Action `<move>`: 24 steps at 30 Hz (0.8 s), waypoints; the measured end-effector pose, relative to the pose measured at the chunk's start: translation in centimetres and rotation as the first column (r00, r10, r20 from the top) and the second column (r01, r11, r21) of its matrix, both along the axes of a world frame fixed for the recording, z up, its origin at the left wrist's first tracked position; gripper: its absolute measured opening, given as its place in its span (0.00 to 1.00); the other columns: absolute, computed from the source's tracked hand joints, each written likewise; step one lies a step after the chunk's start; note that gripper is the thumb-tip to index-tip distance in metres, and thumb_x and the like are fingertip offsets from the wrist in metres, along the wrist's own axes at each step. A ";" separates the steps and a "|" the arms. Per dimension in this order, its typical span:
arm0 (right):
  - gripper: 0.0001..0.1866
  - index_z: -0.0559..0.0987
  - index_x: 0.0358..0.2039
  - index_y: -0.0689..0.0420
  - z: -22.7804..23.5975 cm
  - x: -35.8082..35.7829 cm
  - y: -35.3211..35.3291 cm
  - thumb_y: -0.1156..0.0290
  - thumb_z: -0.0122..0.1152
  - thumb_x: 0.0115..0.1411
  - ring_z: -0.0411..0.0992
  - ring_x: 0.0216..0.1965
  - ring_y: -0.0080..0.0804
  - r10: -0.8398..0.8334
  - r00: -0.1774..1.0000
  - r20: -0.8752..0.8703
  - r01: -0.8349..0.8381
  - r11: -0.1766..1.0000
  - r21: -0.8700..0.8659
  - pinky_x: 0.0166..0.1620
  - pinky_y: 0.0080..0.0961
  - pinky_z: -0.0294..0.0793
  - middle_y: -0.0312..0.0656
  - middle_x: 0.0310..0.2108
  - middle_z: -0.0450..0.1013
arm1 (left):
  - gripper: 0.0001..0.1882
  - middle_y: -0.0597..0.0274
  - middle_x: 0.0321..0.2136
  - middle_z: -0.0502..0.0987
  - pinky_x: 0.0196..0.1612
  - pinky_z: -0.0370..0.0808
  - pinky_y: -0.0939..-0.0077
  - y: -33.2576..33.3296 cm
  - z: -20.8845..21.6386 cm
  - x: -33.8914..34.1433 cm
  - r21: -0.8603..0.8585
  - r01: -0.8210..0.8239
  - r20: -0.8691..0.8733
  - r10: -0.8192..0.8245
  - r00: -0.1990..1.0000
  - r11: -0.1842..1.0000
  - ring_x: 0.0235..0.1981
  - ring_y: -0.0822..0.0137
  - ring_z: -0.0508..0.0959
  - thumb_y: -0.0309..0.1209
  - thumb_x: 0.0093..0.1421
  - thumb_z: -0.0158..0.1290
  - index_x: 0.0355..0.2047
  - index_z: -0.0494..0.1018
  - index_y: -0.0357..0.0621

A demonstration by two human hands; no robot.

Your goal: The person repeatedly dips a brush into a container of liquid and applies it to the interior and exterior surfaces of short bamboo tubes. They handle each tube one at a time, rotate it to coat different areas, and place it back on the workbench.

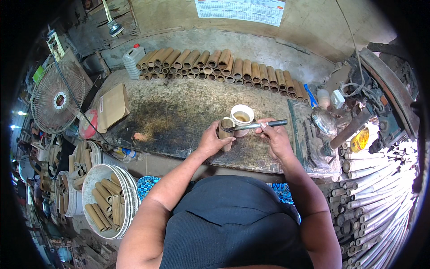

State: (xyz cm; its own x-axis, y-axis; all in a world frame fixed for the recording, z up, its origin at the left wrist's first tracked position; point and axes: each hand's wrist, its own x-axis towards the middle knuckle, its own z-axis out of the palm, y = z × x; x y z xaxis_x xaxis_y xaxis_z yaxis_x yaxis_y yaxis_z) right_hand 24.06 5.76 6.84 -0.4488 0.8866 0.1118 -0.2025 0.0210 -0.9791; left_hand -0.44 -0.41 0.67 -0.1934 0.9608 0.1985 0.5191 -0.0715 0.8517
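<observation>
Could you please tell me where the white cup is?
In the head view, the white cup is slightly right of centre, between and slightly beyond the left hand and right hand.

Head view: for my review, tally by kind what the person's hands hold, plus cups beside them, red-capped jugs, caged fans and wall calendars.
Bamboo tube in the left hand: 1
Rod-shaped tool in the right hand: 1
White cup: 1
Red-capped jug: 1
Caged fan: 1
Wall calendar: 1
Total: 6
</observation>
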 end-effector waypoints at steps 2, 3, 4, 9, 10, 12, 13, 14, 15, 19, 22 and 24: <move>0.13 0.77 0.50 0.63 0.2 0.2 -0.1 0.68 0.59 0.71 0.75 0.37 0.22 -0.007 1.000 0.021 0.007 1.000 0.012 0.41 0.19 0.71 0.39 0.36 0.79 | 0.46 0.45 0.54 0.78 0.60 0.75 0.60 0.1 0.0 0.0 0.001 0.003 -0.012 -0.003 1.000 1.000 0.57 0.53 0.79 0.42 0.48 0.76 0.61 0.67 0.36; 0.13 0.77 0.50 0.63 0.3 0.4 -0.1 0.68 0.59 0.71 0.75 0.38 0.22 -0.011 0.999 0.035 0.011 1.000 0.023 0.41 0.19 0.70 0.39 0.36 0.79 | 0.46 0.46 0.54 0.78 0.60 0.75 0.60 0.1 -0.1 0.0 0.006 0.000 -0.016 0.000 1.000 1.000 0.57 0.53 0.79 0.42 0.47 0.76 0.61 0.67 0.36; 0.13 0.77 0.50 0.63 0.4 0.5 -0.1 0.68 0.59 0.71 0.75 0.38 0.22 -0.015 0.999 0.032 0.014 0.999 0.036 0.41 0.19 0.70 0.39 0.36 0.79 | 0.46 0.46 0.54 0.78 0.60 0.75 0.60 0.1 -0.1 0.0 0.008 -0.004 -0.020 0.004 1.000 1.000 0.57 0.53 0.79 0.42 0.47 0.76 0.61 0.67 0.36; 0.13 0.78 0.49 0.63 0.5 1.2 0.1 0.68 0.58 0.70 0.75 0.37 0.22 -0.048 0.998 0.041 0.047 0.999 0.019 0.41 0.19 0.70 0.39 0.35 0.79 | 0.46 0.47 0.54 0.78 0.61 0.75 0.60 0.1 -0.2 0.0 0.003 -0.014 -0.025 0.014 1.000 1.000 0.57 0.54 0.79 0.42 0.47 0.76 0.62 0.67 0.37; 0.13 0.78 0.49 0.63 0.4 1.4 0.2 0.68 0.58 0.70 0.75 0.36 0.22 -0.057 0.998 0.037 0.057 0.998 0.025 0.40 0.19 0.70 0.39 0.35 0.80 | 0.46 0.47 0.54 0.78 0.61 0.74 0.60 0.1 -0.2 0.0 -0.004 -0.014 -0.017 0.014 1.000 1.000 0.57 0.54 0.79 0.42 0.47 0.76 0.62 0.67 0.37; 0.13 0.78 0.49 0.62 0.3 1.7 0.4 0.68 0.58 0.70 0.75 0.36 0.22 -0.063 0.996 0.057 0.061 0.997 0.037 0.40 0.18 0.70 0.39 0.34 0.80 | 0.45 0.47 0.54 0.78 0.61 0.74 0.60 0.1 -0.3 0.0 -0.013 -0.012 -0.008 0.012 1.000 1.000 0.57 0.55 0.79 0.41 0.48 0.76 0.62 0.67 0.37; 0.13 0.78 0.49 0.62 0.3 1.8 0.6 0.68 0.58 0.70 0.74 0.36 0.22 -0.064 0.997 0.049 0.061 0.997 0.052 0.40 0.18 0.70 0.39 0.34 0.80 | 0.45 0.47 0.54 0.78 0.61 0.74 0.60 0.2 -0.3 -0.1 -0.016 -0.010 -0.006 0.010 1.000 1.000 0.57 0.55 0.79 0.41 0.48 0.76 0.62 0.67 0.37; 0.13 0.78 0.49 0.62 0.2 2.0 0.7 0.68 0.58 0.70 0.74 0.36 0.22 -0.065 0.996 0.062 0.063 0.997 0.038 0.40 0.18 0.70 0.39 0.34 0.80 | 0.45 0.47 0.54 0.78 0.61 0.75 0.61 0.2 -0.4 -0.1 -0.022 -0.008 -0.005 0.008 1.000 1.000 0.57 0.55 0.79 0.41 0.48 0.76 0.62 0.67 0.37; 0.13 0.78 0.49 0.62 0.2 2.1 0.9 0.68 0.58 0.70 0.74 0.35 0.21 -0.064 0.996 0.060 0.062 0.998 0.032 0.40 0.18 0.70 0.39 0.34 0.80 | 0.45 0.47 0.54 0.78 0.61 0.75 0.61 0.2 -0.4 -0.1 -0.017 -0.008 -0.015 0.008 1.000 1.000 0.57 0.55 0.79 0.41 0.49 0.76 0.62 0.67 0.37; 0.13 0.78 0.50 0.62 0.5 2.6 1.6 0.67 0.58 0.71 0.74 0.35 0.20 -0.088 0.994 0.070 0.090 0.996 -0.018 0.40 0.17 0.70 0.38 0.34 0.80 | 0.44 0.47 0.54 0.78 0.61 0.75 0.62 0.1 -0.4 -0.2 -0.011 -0.004 -0.028 0.004 1.000 1.000 0.57 0.55 0.79 0.40 0.49 0.75 0.61 0.67 0.37; 0.13 0.79 0.49 0.59 0.7 1.9 1.9 0.64 0.59 0.71 0.73 0.36 0.19 -0.117 0.990 -0.081 0.111 0.991 -0.070 0.41 0.19 0.68 0.35 0.35 0.80 | 0.44 0.47 0.53 0.79 0.60 0.75 0.61 0.1 -0.3 -0.2 0.006 -0.002 -0.017 0.002 1.000 1.000 0.56 0.55 0.79 0.40 0.49 0.76 0.61 0.67 0.37; 0.14 0.79 0.49 0.59 0.6 0.7 1.9 0.63 0.59 0.71 0.73 0.36 0.20 -0.114 0.993 -0.025 0.114 0.993 0.014 0.41 0.19 0.68 0.35 0.34 0.80 | 0.43 0.47 0.52 0.79 0.59 0.76 0.61 0.1 -0.4 -0.1 0.019 -0.004 -0.015 0.005 1.000 1.000 0.55 0.55 0.80 0.40 0.49 0.76 0.61 0.68 0.37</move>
